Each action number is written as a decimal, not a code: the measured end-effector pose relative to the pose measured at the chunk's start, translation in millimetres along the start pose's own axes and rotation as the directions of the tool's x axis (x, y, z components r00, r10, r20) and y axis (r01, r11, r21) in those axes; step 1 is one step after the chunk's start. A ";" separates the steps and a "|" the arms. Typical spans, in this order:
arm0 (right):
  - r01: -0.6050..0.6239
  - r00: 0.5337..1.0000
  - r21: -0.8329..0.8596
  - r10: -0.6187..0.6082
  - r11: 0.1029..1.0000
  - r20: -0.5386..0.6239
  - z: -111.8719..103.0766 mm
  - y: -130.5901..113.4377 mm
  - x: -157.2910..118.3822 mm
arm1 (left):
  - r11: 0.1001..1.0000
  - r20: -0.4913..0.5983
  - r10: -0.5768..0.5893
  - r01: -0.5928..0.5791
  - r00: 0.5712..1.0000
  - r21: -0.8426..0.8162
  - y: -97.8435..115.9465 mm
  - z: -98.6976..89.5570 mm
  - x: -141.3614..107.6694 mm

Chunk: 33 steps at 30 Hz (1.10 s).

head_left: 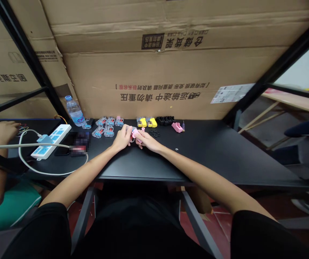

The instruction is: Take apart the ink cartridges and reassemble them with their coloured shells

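Note:
My left hand (122, 138) and my right hand (149, 141) meet over the middle of the black table. Both are closed around a small pink plastic piece (135, 133), whose lower part is hidden by the fingers. A bit of clear plastic shows beside it, at the left fingertips. Just behind the hands sit clear-and-yellow plastic pieces (151, 122). Small black loose parts (155, 133) lie right of them, in front of a row of black plastic pieces (165, 120). Farther right is another pink plastic piece (177, 127). Several clear plastic pieces (109, 131) are grouped to the left.
A water bottle (75, 111) leans at the back left. Nearer stand a white power strip (51, 142) with a cable, and a dark phone (63, 144). Another person's arm (0, 140) reaches in at far left. Cardboard (143, 68) walls the back.

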State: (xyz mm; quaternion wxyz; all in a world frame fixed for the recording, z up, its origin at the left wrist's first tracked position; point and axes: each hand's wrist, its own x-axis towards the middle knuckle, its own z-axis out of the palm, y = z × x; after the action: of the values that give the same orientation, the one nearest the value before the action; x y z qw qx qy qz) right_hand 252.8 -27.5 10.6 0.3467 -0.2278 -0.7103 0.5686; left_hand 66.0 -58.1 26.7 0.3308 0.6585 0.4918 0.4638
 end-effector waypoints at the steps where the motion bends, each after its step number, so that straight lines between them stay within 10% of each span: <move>1: 0.000 1.000 0.019 0.000 1.000 -0.019 1.3 -0.8 -0.2 | 0.999 0.020 -0.004 0.004 1.000 -0.036 0.1 -0.4 1.5; 19: 0.014 1.000 0.119 -0.012 0.993 -0.019 1.4 -11.9 -3.8 | 0.910 0.287 -0.096 0.201 0.953 -0.362 -4.0 -13.8 12.9; 33: 0.009 1.000 -0.003 -0.009 1.000 0.010 -6.7 -19.7 -6.7 | 0.921 0.140 -0.099 0.144 0.985 -0.363 -8.5 -25.8 22.3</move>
State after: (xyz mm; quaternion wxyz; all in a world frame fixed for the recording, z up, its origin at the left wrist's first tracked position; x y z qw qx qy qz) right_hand 263.6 -32.8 28.8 0.3453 -0.2222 -0.7142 0.5669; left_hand 40.9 -34.8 34.5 0.5061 0.5786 0.4145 0.4871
